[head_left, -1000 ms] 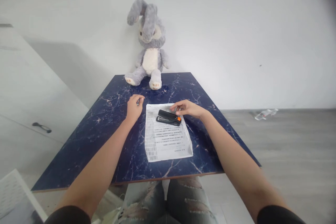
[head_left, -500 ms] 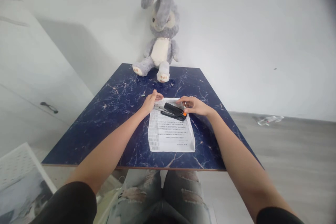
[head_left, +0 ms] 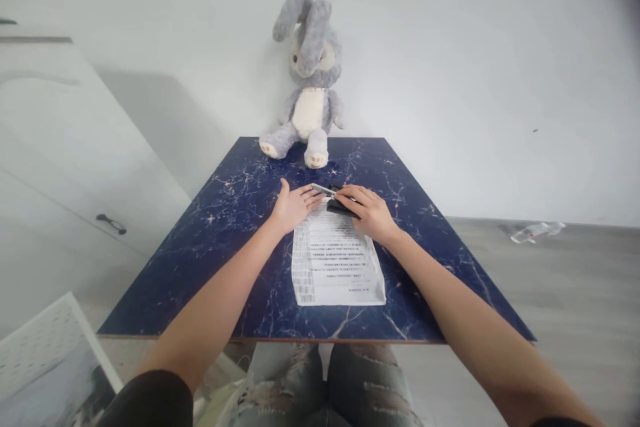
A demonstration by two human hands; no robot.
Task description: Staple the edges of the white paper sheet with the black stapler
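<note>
Pressing down, the right hand (head_left: 369, 210) covered the black stapler (head_left: 339, 205) at the far end of the printed sheet (head_left: 335, 260), while the left hand (head_left: 293, 204) lay open and flat just beside it, fingertips by its metal end. Sheet and stapler rested on a dark blue marbled table (head_left: 225, 247); a grey plush rabbit (head_left: 309, 83) sat at its far edge against the white wall (head_left: 450, 47), above a grey floor (head_left: 575, 280).

Two bare forearms, no watch, rings or bracelets visible on the left hand (head_left: 294, 205) or the right hand (head_left: 369, 210). Short black sleeves end above the elbows: left sleeve (head_left: 150, 400) fully in view at the bottom edge, right sleeve (head_left: 565, 423) barely showing. Legs in grey-blue distressed jeans (head_left: 325, 387), horizontal rips with frayed threads across both thighs.
</note>
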